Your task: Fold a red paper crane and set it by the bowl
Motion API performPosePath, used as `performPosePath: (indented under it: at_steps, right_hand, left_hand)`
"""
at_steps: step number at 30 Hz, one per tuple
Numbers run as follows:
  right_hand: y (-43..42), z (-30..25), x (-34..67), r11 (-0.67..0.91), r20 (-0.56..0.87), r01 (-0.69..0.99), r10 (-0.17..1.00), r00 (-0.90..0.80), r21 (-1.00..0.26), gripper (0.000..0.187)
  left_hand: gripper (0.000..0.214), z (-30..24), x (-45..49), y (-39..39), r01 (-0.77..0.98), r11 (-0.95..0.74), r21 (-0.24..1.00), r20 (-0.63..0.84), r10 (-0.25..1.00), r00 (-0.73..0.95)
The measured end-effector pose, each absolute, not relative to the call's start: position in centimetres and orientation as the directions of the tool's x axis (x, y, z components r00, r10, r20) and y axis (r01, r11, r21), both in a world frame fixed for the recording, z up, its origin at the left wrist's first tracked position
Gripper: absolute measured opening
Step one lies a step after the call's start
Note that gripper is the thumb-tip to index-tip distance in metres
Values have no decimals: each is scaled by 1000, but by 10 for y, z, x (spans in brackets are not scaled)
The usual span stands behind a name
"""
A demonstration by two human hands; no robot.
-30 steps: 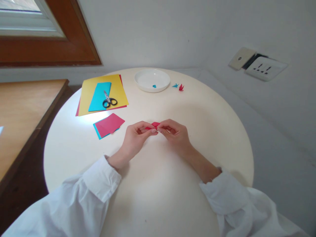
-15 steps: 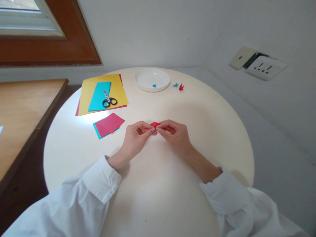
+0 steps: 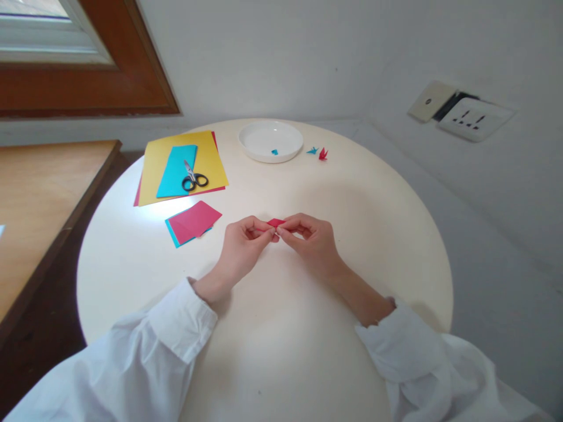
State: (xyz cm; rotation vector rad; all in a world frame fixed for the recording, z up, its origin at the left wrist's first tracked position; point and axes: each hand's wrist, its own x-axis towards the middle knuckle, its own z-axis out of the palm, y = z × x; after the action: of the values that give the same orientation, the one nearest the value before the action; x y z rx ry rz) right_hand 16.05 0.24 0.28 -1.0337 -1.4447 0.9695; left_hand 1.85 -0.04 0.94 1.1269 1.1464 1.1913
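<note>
At the round white counter, near its middle, a small red paper is pinched by the left hand and the right hand, apparently to steady it from either side; farther off, scissors lie aside, likely leaving working room.

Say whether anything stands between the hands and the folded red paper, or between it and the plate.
Nothing visible: the left hand and right hand both pinch the folded paper, and no object shows between it and the plate. The blue crane sits off to the right.
</note>
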Motion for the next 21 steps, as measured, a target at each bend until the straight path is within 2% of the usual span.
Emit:
performPosePath:
  at_steps: [21]
  right_hand:
    - [1,4,157,255,254,73,967,-18,-964,6]
  left_hand:
    - [18,6,18,0,-30,25,999,-25,999,24]
